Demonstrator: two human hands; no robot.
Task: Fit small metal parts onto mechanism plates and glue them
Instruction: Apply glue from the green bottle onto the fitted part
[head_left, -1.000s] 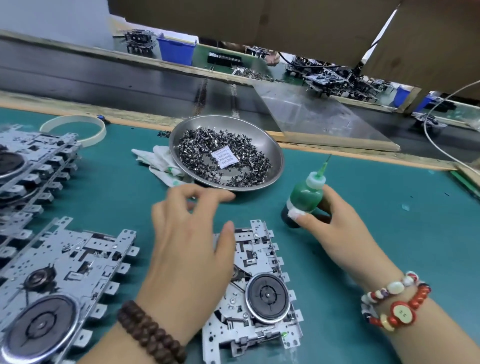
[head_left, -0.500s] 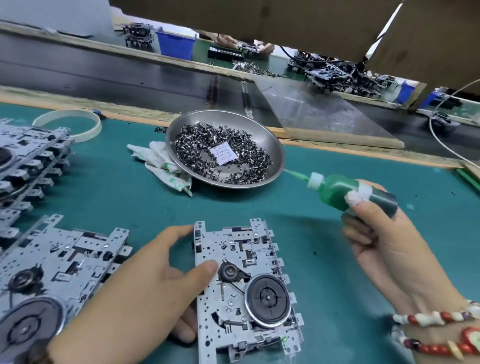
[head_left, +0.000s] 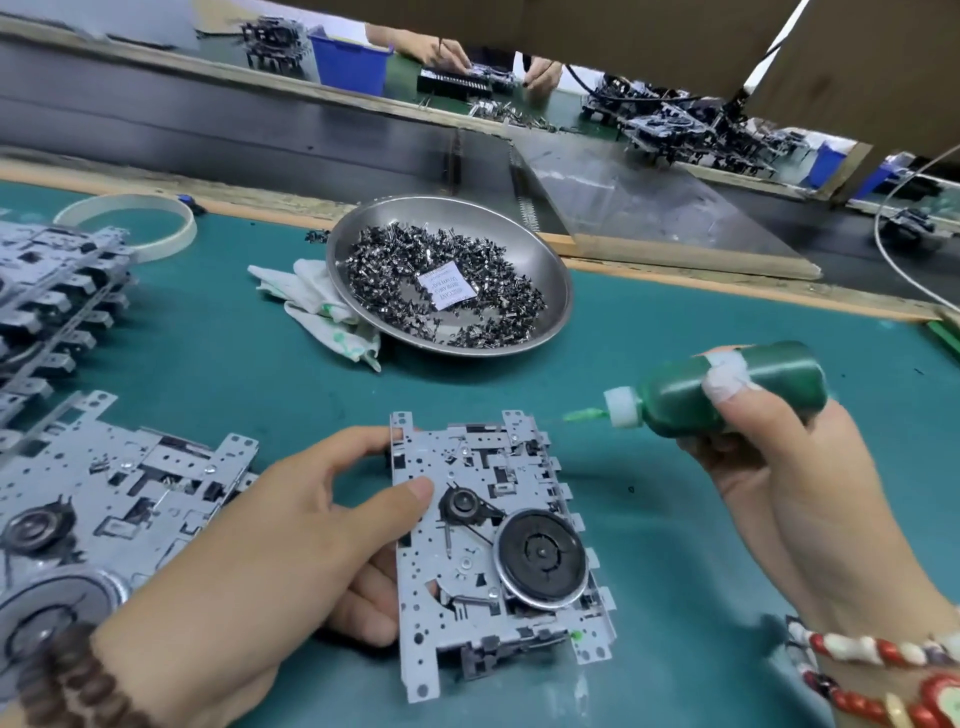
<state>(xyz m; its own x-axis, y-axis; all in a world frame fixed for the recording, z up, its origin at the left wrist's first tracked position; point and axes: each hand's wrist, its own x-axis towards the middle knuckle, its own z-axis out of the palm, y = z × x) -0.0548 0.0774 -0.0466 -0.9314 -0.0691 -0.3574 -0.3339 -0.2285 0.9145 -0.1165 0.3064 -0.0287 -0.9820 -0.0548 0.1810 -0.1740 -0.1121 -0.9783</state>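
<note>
From the head camera, the left hand (head_left: 291, 540) grips a metal plate (head_left: 493, 545) by its left edge: the thumb lies on the top face beside a small black pulley, the forefinger reaches along the far left corner, and the other fingers curl underneath. The plate sits low over the green bench (head_left: 675, 519), its big black wheel toward the near right.

The right hand (head_left: 769, 457) is clamped round a green glue bottle (head_left: 727, 389), held on its side. A taped fingertip presses the bottle's body, and the green nozzle points left toward the plate's far right corner, just short of it.

Beyond both hands, a steel dish (head_left: 550, 291) holds a heap of small metal parts (head_left: 415, 291) with a white paper slip among them. A white cloth (head_left: 311, 301) lies tucked against the dish's left side.

Left of the left hand lies another plate (head_left: 119, 493), touching the wrist area, and farther out a stack of plates (head_left: 52, 312). A white ring (head_left: 130, 223) rests beyond that stack. Both wrists wear bead bracelets.
</note>
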